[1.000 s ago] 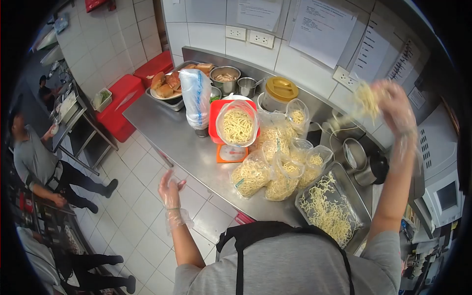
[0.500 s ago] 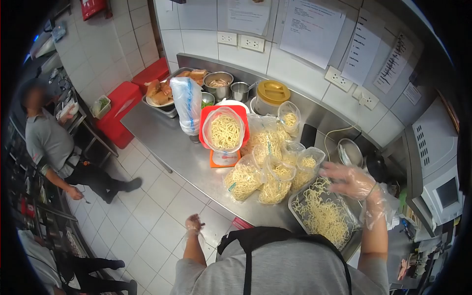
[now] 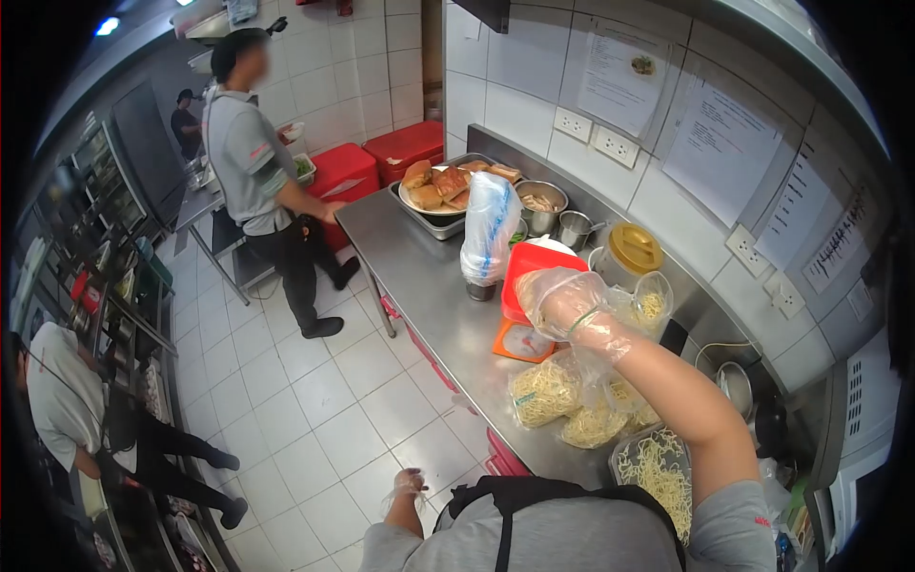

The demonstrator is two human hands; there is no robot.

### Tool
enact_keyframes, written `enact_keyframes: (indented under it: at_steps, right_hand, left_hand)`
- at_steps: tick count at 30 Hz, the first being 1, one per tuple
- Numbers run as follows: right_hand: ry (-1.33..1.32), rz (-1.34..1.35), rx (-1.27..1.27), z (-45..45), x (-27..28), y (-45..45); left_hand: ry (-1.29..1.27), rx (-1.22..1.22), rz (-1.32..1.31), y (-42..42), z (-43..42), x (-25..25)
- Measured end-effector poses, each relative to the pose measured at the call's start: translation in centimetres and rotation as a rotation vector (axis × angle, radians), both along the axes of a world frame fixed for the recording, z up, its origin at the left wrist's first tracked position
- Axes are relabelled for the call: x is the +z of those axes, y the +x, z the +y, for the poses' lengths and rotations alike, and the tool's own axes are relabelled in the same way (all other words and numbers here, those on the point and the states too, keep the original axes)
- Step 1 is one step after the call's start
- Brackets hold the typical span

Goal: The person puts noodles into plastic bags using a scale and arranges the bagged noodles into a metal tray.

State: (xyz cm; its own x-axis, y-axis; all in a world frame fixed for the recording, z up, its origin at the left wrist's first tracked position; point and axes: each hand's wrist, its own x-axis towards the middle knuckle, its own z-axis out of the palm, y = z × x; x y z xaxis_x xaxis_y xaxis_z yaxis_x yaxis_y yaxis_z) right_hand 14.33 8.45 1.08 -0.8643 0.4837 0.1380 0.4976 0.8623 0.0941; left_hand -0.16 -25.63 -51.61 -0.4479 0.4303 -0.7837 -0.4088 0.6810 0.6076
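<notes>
My gloved right hand (image 3: 577, 310) is over the red-topped kitchen scale (image 3: 522, 341), at the clear plastic bag on its pan. Its fingers are hidden by the plastic and the hand itself. Down by my side, my gloved left hand (image 3: 408, 481) hangs away from the counter with its fingers loosely apart and nothing in it. Filled noodle bags (image 3: 545, 393) stand in front of the scale, partly under my right arm. Close to my body is a metal tray of loose noodles (image 3: 658, 477), and a smaller noodle bag (image 3: 651, 303) sits behind my wrist.
A plastic-wrapped stack (image 3: 491, 229) stands left of the scale. Behind are bread-like pieces (image 3: 438, 188) on a plate, metal pots (image 3: 541, 205) and a yellow-lidded container (image 3: 629, 253). One co-worker (image 3: 257, 162) stands beyond the counter's far end, another (image 3: 71, 400) at the left shelves.
My right hand has moved left from above the noodle tray to the bag on the scale. The view has swung left. The standing co-worker now has a hand near the counter's end.
</notes>
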Motion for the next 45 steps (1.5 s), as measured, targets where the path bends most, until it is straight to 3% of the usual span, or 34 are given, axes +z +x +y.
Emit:
enact_keyframes:
  at_steps: [2,3,6,10,11,12,13,16,19,23,28,32,35,37,40,42,44,45]
  right_hand:
    - [0.026,0.116,0.134,-0.5,1.4,0.9]
    - [0.027,0.143,0.158,-0.6,2.1,1.3]
    - [-0.034,0.091,-0.007,-0.1,4.5,2.0]
    - [-0.044,0.257,-0.055,0.1,6.5,3.3]
    - [-0.051,0.293,-0.044,0.1,7.3,3.6]
    - [-0.059,0.33,-0.032,0.4,7.9,3.9]
    - [-0.096,0.405,-0.01,1.3,8.0,4.2]
    - [-0.339,0.582,-0.089,1.8,11.0,5.1]
    - [-0.743,0.78,-0.041,3.8,13.6,6.9]
    - [-0.719,0.926,-0.011,2.2,18.7,12.0]
    - [-0.504,0.966,-0.163,-2.2,21.4,20.5]
    - [-0.418,0.811,-0.313,-5.3,19.3,28.4]
    - [-0.528,0.839,-0.512,-8.3,15.0,32.5]
    - [-0.627,0.838,-0.622,-9.3,10.7,35.7]
    - [-0.896,0.765,-0.751,-10.7,3.0,38.8]
    - [-0.721,0.195,-0.805,-11.9,-2.0,40.9]
    - [-0.711,0.15,-0.87,-13.6,-3.1,40.1]
    - [-0.776,0.234,-0.89,-14.0,-3.5,40.1]
  left_hand:
    - [-0.132,-0.27,0.183,-0.9,-2.3,-1.2]
    - [-0.159,-0.273,0.195,-1.3,-3.1,-2.5]
    - [-0.119,0.01,-0.092,-3.1,-3.5,-4.1]
    - [-0.102,-0.105,0.039,-2.3,-0.9,-1.1]
    - [-0.043,-0.237,0.152,-2.9,-0.2,-2.6]
    - [0.014,-0.08,0.007,-2.7,1.4,-2.2]
    - [0.037,-0.074,0.019,-2.2,2.6,-1.1]
    - [0.098,-0.079,0.002,-1.0,5.6,3.1]
    - [0.117,-0.13,0.012,-0.4,6.7,3.2]
    - [0.089,-0.139,0.012,-0.5,5.6,2.5]
    - [-0.062,-0.192,0.076,-0.5,2.3,2.4]
    - [-0.111,-0.188,0.006,-0.8,0.7,3.3]
    - [-0.082,-0.182,-0.029,-0.8,0.7,2.2]
    - [-0.052,-0.321,0.067,-0.5,1.2,2.0]
    - [0.122,-0.681,0.313,-1.6,1.7,-4.0]
    - [0.042,-0.545,0.183,-0.7,3.7,-1.3]
    - [-0.09,-0.265,-0.085,1.5,5.5,4.0]
    - [-0.097,-0.276,-0.045,2.0,6.1,4.9]
